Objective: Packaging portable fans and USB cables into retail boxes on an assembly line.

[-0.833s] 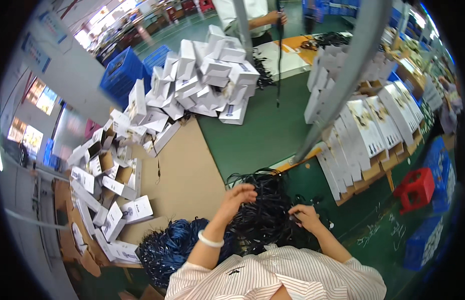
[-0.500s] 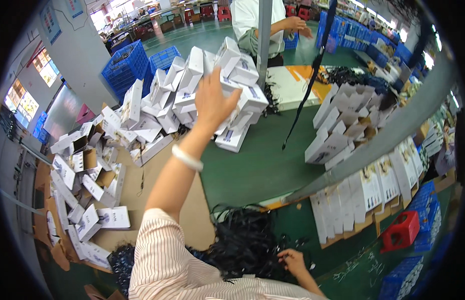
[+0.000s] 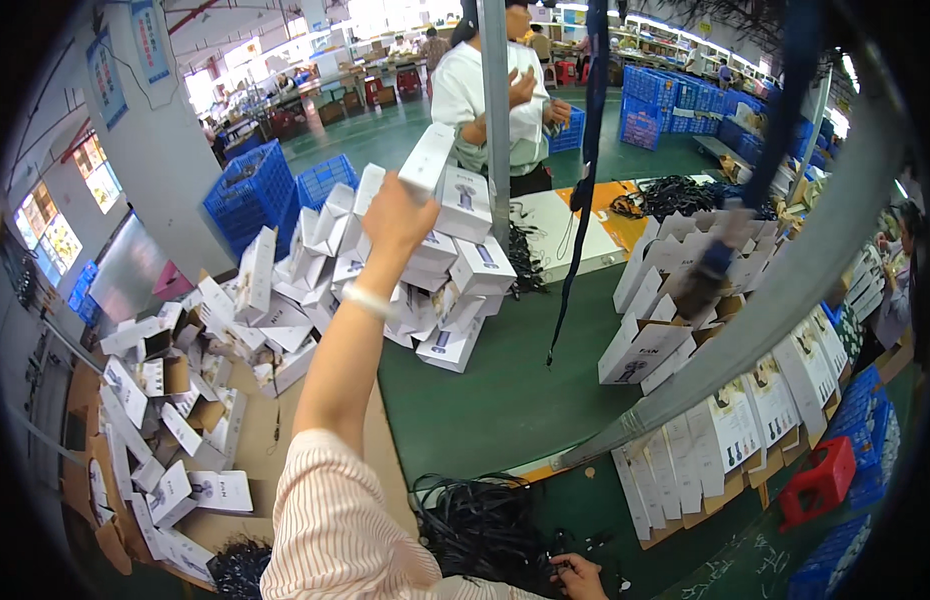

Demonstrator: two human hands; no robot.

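My left hand [image 3: 397, 215] is stretched far forward and closed round the lower end of a white carton [image 3: 428, 158] at the top of a heap of white printed cartons [image 3: 465, 268]. The held carton is tilted, and part of it is hidden behind my fingers. At the lower right, my right hand [image 3: 581, 577] is low beside a pile of black straps [image 3: 485, 525]. Its fingers are curled together near small dark pieces; what they grip, if anything, is too small to make out.
More cartons [image 3: 223, 490] lie scattered at left on the brown board. Open upright cartons [image 3: 640, 350] stand in rows at right, behind a slanting grey pole [image 3: 685, 390]. A dark cord [image 3: 575, 220] hangs mid-view. Past the heap, a person in white [image 3: 460, 100] stands. A red stool [image 3: 818, 482] is lower right.
My left hand has gone from spread fingers over the heap to gripping a carton at its top. The view has tilted up. My right hand stays near the straps.
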